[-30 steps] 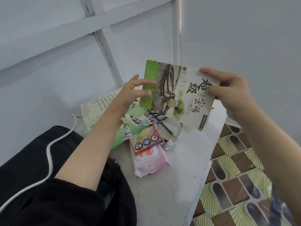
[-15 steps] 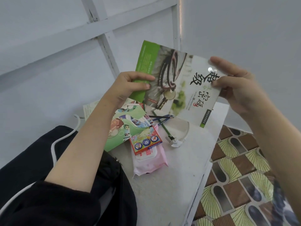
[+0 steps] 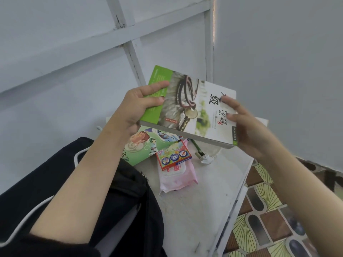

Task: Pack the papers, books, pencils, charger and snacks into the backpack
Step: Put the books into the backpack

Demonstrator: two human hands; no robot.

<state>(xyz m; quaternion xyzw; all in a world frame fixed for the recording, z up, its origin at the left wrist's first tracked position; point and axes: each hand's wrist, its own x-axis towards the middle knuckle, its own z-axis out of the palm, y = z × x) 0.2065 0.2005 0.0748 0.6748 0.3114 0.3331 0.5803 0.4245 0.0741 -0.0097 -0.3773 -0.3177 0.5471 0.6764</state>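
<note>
Both hands [image 3: 141, 106] [image 3: 246, 130] hold a book [image 3: 187, 108] beside the black backpack [image 3: 118, 210].

Both forearms are bare to the hands: left hand [image 3: 137, 106], right hand [image 3: 246, 130]. A black sleeve [image 3: 55, 245] covers the left upper arm at the frame's bottom edge.

table [image 3: 189, 210] | on it: backpack [image 3: 130, 201], green book [image 3: 148, 145], pink pack [image 3: 176, 178], possibly charger [image 3: 205, 158]
</note>
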